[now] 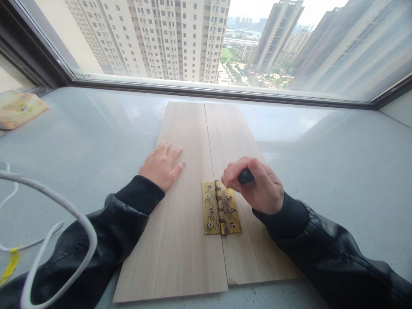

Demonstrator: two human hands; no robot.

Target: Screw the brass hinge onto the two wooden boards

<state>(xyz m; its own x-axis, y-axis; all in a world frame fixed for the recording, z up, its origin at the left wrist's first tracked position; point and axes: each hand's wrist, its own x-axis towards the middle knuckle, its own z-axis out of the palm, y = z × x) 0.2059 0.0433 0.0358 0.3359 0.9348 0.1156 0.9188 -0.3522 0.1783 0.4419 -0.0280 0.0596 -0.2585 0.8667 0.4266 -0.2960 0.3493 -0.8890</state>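
Note:
Two pale wooden boards, a left one and a right one, lie side by side with a thin seam between them. A worn brass hinge straddles the seam, with several screws in its two leaves. My left hand lies flat on the left board, fingers spread, holding nothing. My right hand is wrapped round what looks like a screwdriver. Only the black end of its handle shows; the shaft and tip are hidden behind the fingers. This hand is over the right board, beside the hinge's upper right corner.
The boards rest on a glossy pale windowsill below a dark-framed window. A white cable loops in front of my left sleeve, with a yellow tag near it. A soft orange-and-yellow packet lies at the far left.

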